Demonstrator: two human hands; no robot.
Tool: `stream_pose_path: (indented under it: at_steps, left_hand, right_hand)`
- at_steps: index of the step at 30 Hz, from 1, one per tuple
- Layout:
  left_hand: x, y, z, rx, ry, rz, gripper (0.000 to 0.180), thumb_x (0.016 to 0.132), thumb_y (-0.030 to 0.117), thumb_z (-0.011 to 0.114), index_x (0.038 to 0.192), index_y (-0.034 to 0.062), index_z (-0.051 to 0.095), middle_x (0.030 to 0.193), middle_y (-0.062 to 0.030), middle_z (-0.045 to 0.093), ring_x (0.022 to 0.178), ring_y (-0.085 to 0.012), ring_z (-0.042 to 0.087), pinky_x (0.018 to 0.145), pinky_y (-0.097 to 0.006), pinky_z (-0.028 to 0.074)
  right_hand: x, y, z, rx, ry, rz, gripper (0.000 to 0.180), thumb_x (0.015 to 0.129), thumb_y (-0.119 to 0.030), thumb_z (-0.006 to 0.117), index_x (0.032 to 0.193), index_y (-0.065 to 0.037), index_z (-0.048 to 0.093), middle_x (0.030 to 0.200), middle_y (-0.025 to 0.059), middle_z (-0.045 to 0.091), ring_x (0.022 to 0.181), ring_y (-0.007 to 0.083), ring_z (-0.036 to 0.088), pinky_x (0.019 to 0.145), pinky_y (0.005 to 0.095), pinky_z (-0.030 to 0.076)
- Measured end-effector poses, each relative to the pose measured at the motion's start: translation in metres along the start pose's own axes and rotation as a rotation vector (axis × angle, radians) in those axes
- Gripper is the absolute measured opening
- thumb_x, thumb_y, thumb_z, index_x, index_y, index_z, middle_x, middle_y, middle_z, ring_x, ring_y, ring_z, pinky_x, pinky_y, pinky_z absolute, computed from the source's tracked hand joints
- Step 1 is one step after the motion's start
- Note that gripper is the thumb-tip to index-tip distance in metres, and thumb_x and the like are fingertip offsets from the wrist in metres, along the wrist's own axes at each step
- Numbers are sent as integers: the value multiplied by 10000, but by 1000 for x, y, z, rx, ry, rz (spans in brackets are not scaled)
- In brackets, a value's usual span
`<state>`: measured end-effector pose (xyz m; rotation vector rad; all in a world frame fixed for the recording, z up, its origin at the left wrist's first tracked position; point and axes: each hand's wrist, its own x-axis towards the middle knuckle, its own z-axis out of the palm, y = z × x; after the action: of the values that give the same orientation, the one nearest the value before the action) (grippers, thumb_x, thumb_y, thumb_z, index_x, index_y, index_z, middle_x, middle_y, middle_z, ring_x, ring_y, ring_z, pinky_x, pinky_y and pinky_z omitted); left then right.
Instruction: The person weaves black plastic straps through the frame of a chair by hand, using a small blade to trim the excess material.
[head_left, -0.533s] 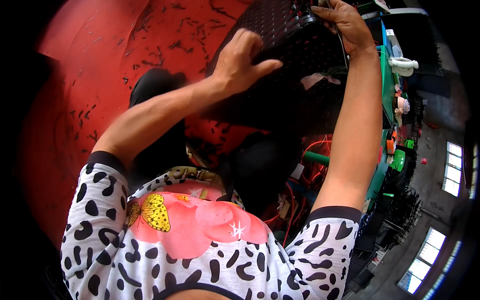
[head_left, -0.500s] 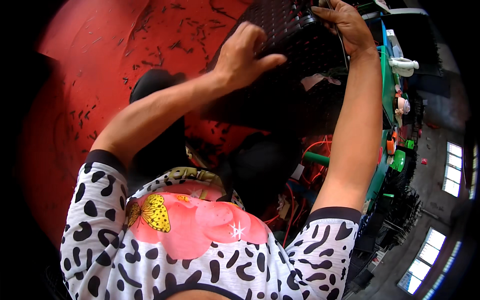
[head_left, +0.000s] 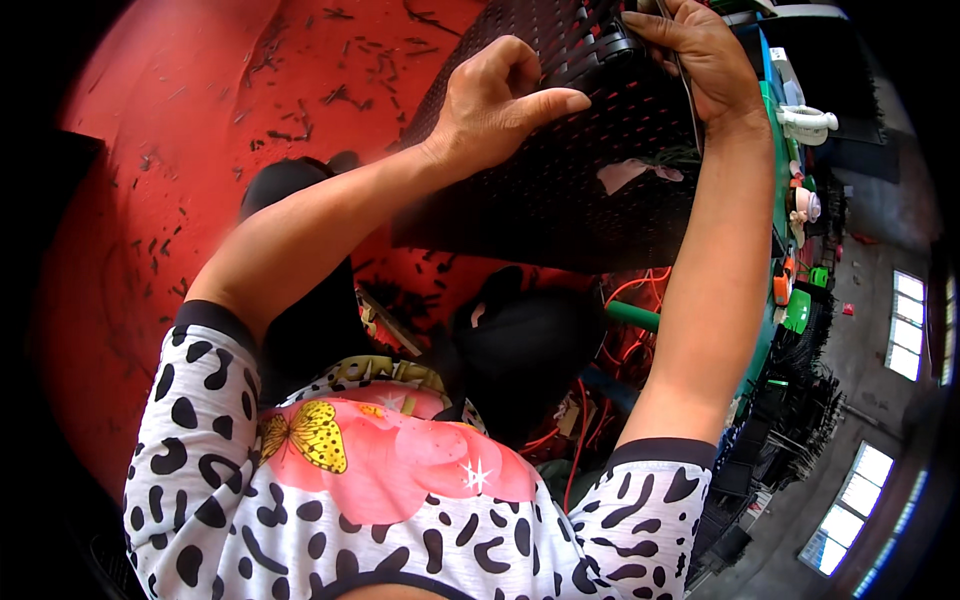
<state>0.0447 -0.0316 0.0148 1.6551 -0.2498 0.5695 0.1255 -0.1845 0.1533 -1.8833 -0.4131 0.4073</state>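
A dark brown woven panel (head_left: 560, 170) of flat plastic strips stands in front of me, its corner at the upper middle. My left hand (head_left: 490, 105) is over its left part, fingers curled with the tips hidden and the thumb stretched apart; nothing shows in its grasp. At the upper right, my right hand (head_left: 700, 60) is closed beside the panel's corner, thumb bent toward the fingers. A thin dark strip (head_left: 690, 100) hangs from its grasp along the wrist. Against the weave lies a pale pink scrap (head_left: 625, 175).
The red floor (head_left: 200, 120) is strewn with short dark offcuts. Right of my right arm runs a green-edged bench (head_left: 775, 160) with a white handled item (head_left: 808, 124), an orange item and a green one (head_left: 797, 311). Red cords and a green tube (head_left: 632, 316) lie below the panel.
My left hand, blurred before, is now sharper and slightly farther right. The right hand keeps its grip by the corner and has shifted slightly right and down.
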Motion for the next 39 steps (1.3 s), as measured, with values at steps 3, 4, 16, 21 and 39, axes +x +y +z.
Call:
stream_pose_path:
  at_steps: [3,4,16,21,39]
  left_hand:
    - [0,6,4,37,19,59,314,741,225,774,769,56,511,652,58,443,578,-36,396,503,-204,357]
    - [-2,5,2,52,42,94,312,743,223,773,768,56,511,655,57,446,576,-34,399,500,-204,357]
    - [-1,12,-8,-160,124,117,317,717,236,749,733,50,493,607,-7,451,539,-98,419,481,-246,371]
    - [-2,1,-15,-17,114,142,457,656,374,811,720,45,500,607,-18,489,544,-108,468,482,-253,412]
    - [-7,12,-9,-12,51,361,407,710,333,731,674,42,448,612,-61,429,508,-179,424,454,-299,363]
  right_hand:
    - [-8,-8,-2,-6,14,22,163,749,-71,702,772,-86,542,627,-34,545,470,36,478,403,156,343]
    - [-9,-7,1,2,18,29,166,748,-72,705,772,-85,541,626,-34,545,470,35,479,405,154,345]
    - [-18,-10,30,38,4,23,174,753,-68,701,785,-80,530,630,-32,540,478,35,480,410,155,339]
    - [-14,-6,36,45,-18,25,170,755,-61,694,782,-80,527,631,-31,538,478,38,476,409,155,329]
    - [-43,-15,43,-6,-12,16,195,754,-115,713,824,-68,538,632,-41,516,481,27,446,418,148,312]
